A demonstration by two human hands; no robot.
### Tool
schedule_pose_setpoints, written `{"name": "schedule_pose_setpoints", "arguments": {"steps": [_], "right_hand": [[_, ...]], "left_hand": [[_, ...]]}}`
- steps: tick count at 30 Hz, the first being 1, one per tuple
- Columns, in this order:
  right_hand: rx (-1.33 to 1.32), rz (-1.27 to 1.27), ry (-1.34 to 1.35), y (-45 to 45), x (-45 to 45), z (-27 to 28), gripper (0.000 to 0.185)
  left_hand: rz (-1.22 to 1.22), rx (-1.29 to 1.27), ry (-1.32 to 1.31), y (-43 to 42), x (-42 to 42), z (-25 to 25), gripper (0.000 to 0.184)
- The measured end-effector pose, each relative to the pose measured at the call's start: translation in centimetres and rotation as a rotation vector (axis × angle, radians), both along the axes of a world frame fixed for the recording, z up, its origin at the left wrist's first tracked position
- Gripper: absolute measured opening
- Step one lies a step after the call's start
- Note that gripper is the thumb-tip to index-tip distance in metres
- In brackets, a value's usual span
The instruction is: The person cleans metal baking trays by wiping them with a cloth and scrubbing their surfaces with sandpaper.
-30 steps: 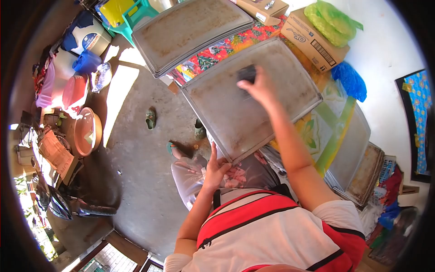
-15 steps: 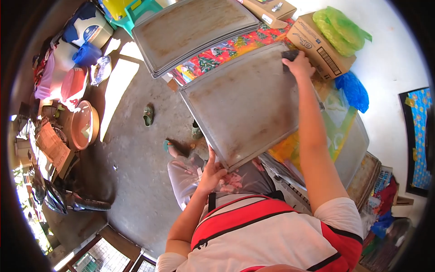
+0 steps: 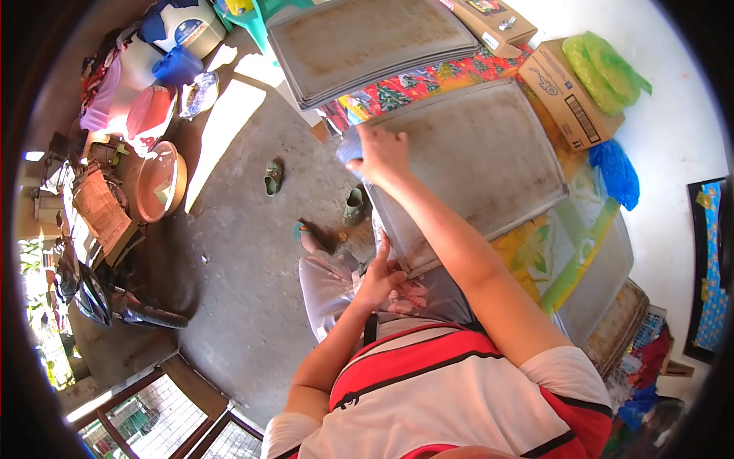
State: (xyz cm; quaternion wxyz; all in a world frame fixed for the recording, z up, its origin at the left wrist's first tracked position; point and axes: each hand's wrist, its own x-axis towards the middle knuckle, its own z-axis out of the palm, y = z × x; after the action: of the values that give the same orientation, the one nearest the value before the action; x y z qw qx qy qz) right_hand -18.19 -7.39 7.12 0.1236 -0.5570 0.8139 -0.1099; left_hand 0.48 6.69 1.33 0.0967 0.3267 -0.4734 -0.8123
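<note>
While the right hand (image 3: 384, 158) closes on a blurred pad (image 3: 349, 149) at the far-left corner of the metal tray (image 3: 478, 153) over the patterned tablecloth (image 3: 527, 252), the left hand (image 3: 380, 281) half-curls at the near corner, hold unclear; brown marks (image 3: 514, 187) remain, so wiping seems unfinished.

Single head-worn view, facing forward and down, striped shirt (image 3: 459, 375) close below, gray tray (image 3: 478, 164) farther ahead

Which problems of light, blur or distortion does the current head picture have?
Head view: glaring sunlight patch on the floor; the pad in the right hand looks smeared, perhaps by motion; black curved borders; the upper tray stack looks bowed.
</note>
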Motion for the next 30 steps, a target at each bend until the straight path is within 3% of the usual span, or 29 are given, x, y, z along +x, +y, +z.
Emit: {"name": "schedule_pose_setpoints", "arguments": {"steps": [3,6,11,15,19,22,30], "right_hand": [[-0.169,-0.298,0.065,0.1,-2.7,1.6,0.072],[-0.120,-0.305,0.176,-0.2,-5.4,0.0,0.073],[-0.033,-0.136,0.076,-2.4,-2.4,-0.3,0.072],[-0.035,0.148,0.015,-2.2,2.0,0.6,0.077],[-0.642,0.067,0.146,0.0,4.1,3.3,0.070],[-0.172,0.177,0.304,-0.7,2.2,-2.0,0.067],[-0.177,-0.212,-0.053,4.9,-5.2,-1.2,0.082]], "left_hand": [[0.029,0.023,0.054,0.3,0.0,-0.4,0.104],[0.014,0.006,0.051,0.2,0.1,-0.4,0.104],[0.032,-0.035,0.080,0.4,-0.1,-1.7,0.104],[0.016,-0.044,0.091,0.4,0.1,-2.0,0.104],[0.002,0.009,0.019,0.1,0.0,0.0,0.104],[-0.017,-0.091,0.002,0.2,0.2,-1.8,0.105],[0.020,-0.080,0.041,0.3,0.2,-1.8,0.104]]}}
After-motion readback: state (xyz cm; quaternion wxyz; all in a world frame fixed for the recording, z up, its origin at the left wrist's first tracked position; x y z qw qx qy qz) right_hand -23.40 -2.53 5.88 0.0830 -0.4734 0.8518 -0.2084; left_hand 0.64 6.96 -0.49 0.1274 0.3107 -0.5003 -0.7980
